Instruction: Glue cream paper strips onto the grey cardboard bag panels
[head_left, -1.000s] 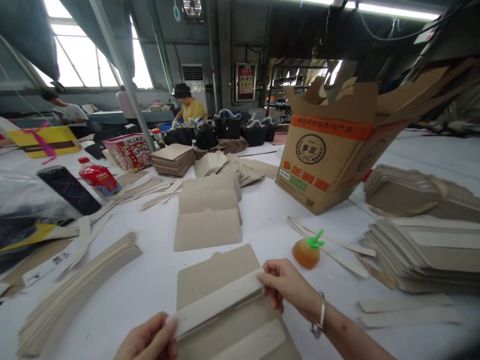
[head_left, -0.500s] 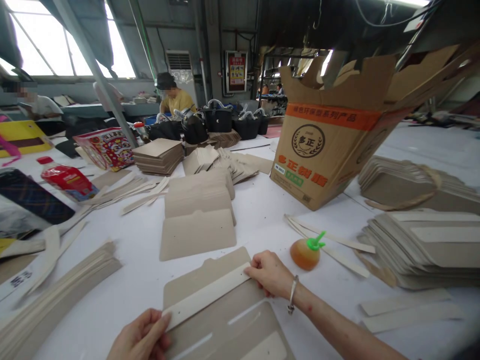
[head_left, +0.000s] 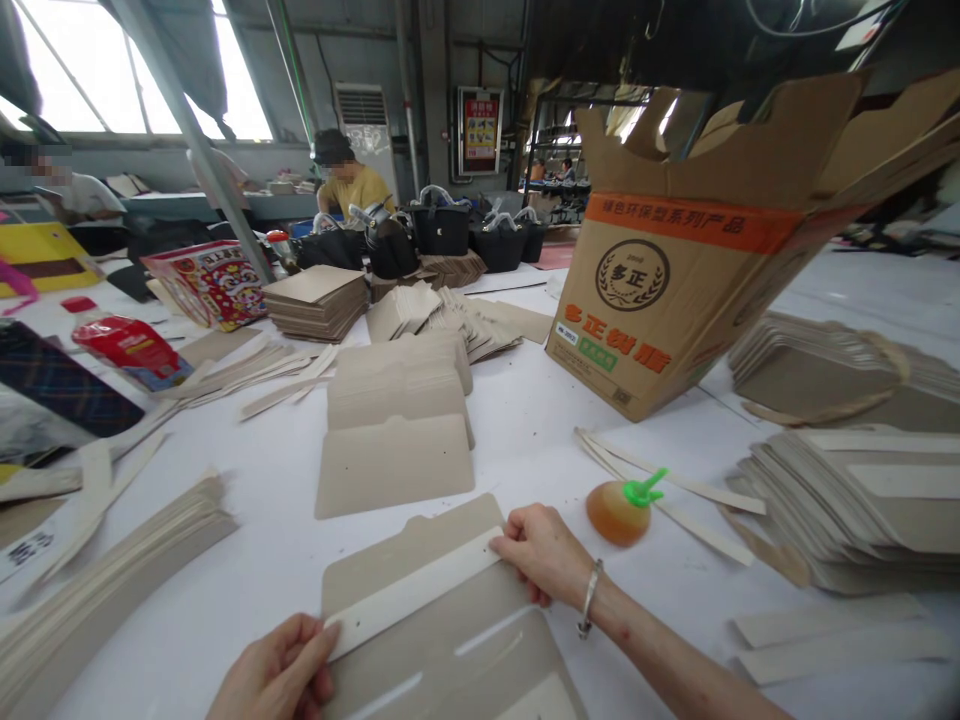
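The left hand (head_left: 274,668) is pinching the near-left end of a pale cardboard strip (head_left: 420,592); the right hand (head_left: 546,558) is pinching its far-right end, so neither is nearer. The strip is lying across a greyboard panel (head_left: 397,556), its long axis roughly following the panel's far edge. Beyond that edge's right corner, a carton (head_left: 637,345) is showing "绿色环保型系列产品" above orange "多正树脂"; its green label is blurring.

Bright windows (head_left: 67,65) left, red poster (head_left: 481,130) on grey wall (head_left: 360,50).
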